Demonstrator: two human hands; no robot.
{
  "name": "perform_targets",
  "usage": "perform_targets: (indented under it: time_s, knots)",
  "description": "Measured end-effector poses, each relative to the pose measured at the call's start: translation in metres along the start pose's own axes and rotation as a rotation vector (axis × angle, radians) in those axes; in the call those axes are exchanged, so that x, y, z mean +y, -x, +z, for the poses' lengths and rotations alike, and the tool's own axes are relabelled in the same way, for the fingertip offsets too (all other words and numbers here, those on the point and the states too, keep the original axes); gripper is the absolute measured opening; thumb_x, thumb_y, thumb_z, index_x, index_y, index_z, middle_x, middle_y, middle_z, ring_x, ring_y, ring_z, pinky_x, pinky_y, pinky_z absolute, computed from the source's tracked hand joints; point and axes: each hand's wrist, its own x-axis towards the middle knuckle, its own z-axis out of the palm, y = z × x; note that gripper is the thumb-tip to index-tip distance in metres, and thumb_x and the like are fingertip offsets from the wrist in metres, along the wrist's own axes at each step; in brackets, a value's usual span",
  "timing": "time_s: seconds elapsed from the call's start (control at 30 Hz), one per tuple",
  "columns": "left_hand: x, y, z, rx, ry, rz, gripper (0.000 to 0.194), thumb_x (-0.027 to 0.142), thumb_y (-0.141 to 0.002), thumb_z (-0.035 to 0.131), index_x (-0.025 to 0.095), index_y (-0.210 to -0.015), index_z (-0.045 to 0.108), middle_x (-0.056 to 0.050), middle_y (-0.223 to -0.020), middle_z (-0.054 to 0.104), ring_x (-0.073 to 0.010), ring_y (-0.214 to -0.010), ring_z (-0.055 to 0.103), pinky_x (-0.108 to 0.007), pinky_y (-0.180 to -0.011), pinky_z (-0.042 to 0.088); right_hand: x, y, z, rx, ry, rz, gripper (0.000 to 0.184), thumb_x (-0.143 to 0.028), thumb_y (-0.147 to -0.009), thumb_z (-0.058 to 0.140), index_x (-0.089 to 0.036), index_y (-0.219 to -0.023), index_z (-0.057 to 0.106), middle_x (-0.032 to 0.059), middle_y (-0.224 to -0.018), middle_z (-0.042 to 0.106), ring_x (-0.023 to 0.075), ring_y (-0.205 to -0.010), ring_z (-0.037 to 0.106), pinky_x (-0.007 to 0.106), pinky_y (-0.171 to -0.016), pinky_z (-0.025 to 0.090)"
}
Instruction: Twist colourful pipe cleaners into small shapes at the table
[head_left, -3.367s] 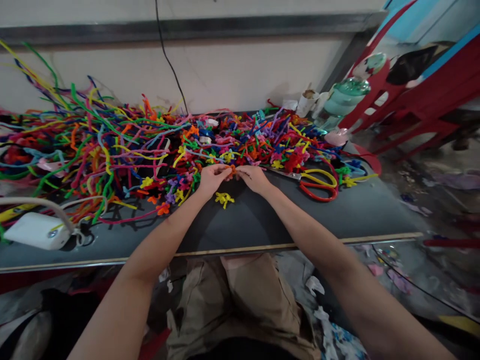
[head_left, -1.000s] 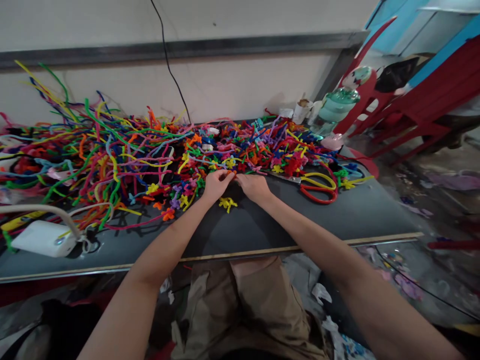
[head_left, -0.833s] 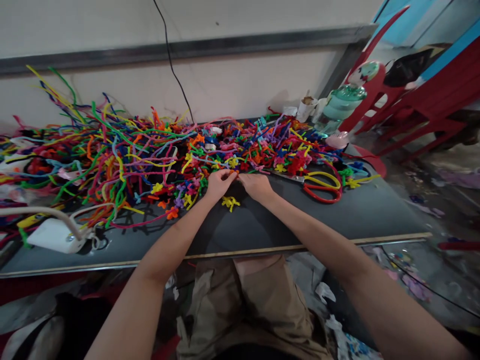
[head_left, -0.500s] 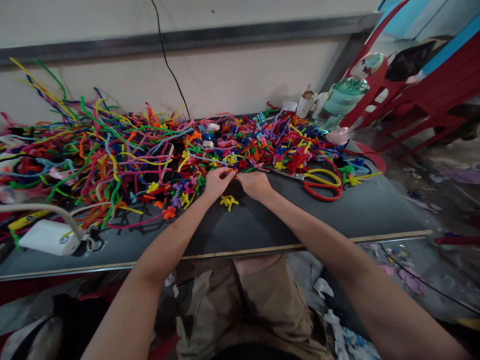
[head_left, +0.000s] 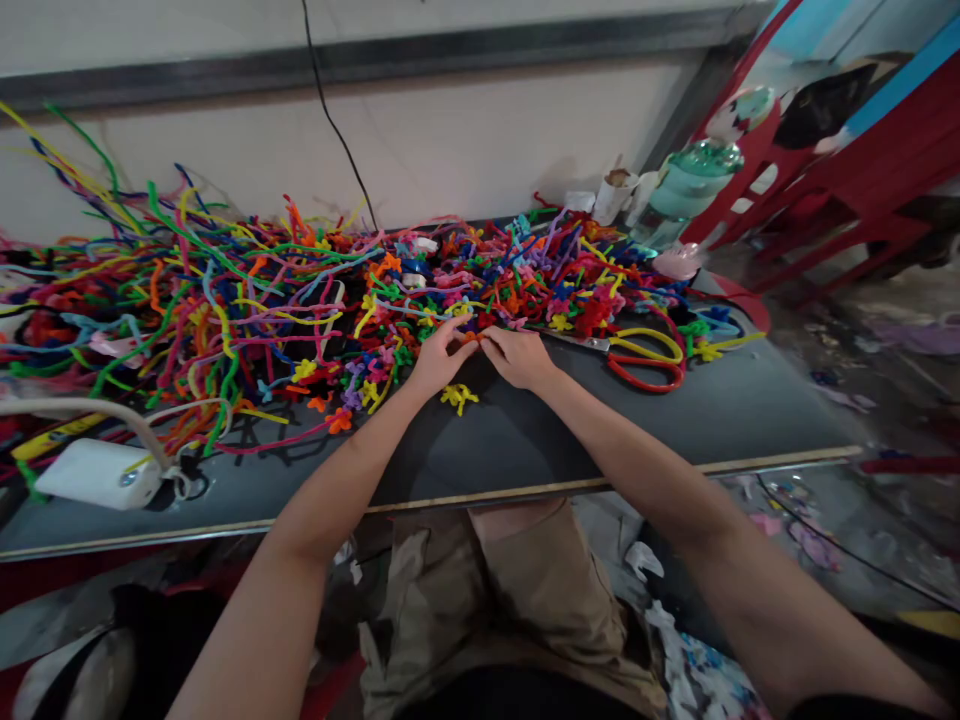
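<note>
My left hand (head_left: 440, 358) and my right hand (head_left: 523, 357) meet at the near edge of a heap of coloured pipe cleaners (head_left: 285, 270). Between the fingertips a small orange pipe cleaner (head_left: 472, 337) shows, mostly covered by the fingers. The left thumb and index finger pinch it, while the other left fingers point forward. The right fingers are closed at its other side. Just below the hands, a yellow pipe cleaner flower (head_left: 458, 399) lies on the dark tabletop (head_left: 495, 455). Scissors (head_left: 645, 358) with a yellow and a red handle rest right of my right hand.
A white power bank or adapter (head_left: 101, 474) with a thick cable lies at the left front. At the back right stand a paper cup (head_left: 613, 200) and a green-tinted bottle (head_left: 686, 190). Red plastic chairs (head_left: 870, 230) are beyond the table's right end.
Both hands still work on the orange pipe cleaner. The left fingers have lifted and spread somewhat, and the right hand has shifted slightly up. The camera view has tilted a little.
</note>
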Motion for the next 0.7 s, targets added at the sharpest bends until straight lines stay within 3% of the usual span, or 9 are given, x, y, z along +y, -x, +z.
perform_targets:
  time_s: [0.2,0.37,0.53,0.7]
  knots:
    - [0.004,0.002,0.002,-0.003,-0.087,0.032,0.015,0.030,-0.082,0.066,0.018,-0.090,0.069,-0.005,-0.088,0.072,-0.0159,-0.082,0.065,-0.029,-0.078,0.052,0.006,0.002,-0.002,-0.016,-0.155,-0.056,0.032,-0.029,-0.096,0.035,-0.016,-0.093,0.064,0.0058,-0.083,0.069,0.0169,-0.074,0.060,0.025,-0.063,0.034]
    - [0.000,-0.001,0.000,-0.099,0.080,-0.044,0.017,0.029,-0.082,0.065,0.017,-0.094,0.069,-0.004,-0.083,0.072,-0.0126,-0.064,0.062,-0.027,-0.065,0.053,0.008,0.002,0.002,0.004,-0.331,-0.077,0.035,-0.032,-0.097,0.032,-0.018,-0.076,0.056,0.0018,-0.068,0.059,0.0144,-0.064,0.053,0.024,-0.063,0.035]
    - [-0.004,-0.004,0.004,0.027,0.182,-0.090,0.027,0.025,-0.077,0.069,0.015,-0.102,0.066,-0.004,-0.084,0.071,-0.0111,-0.061,0.062,-0.027,-0.065,0.054,0.006,-0.001,0.003,0.021,-0.468,-0.073,0.035,-0.034,-0.098,0.029,-0.019,-0.075,0.050,0.0007,-0.066,0.058,0.0128,-0.060,0.050,0.023,-0.064,0.037]
    - [-0.007,-0.006,0.003,0.071,0.080,-0.063,0.020,0.032,-0.078,0.068,0.016,-0.089,0.070,-0.006,-0.084,0.071,-0.0153,-0.074,0.065,-0.029,-0.071,0.055,0.004,-0.002,-0.001,-0.035,-0.306,-0.041,0.033,-0.029,-0.098,0.031,-0.017,-0.083,0.058,0.0025,-0.072,0.063,0.0141,-0.064,0.055,0.024,-0.064,0.036]
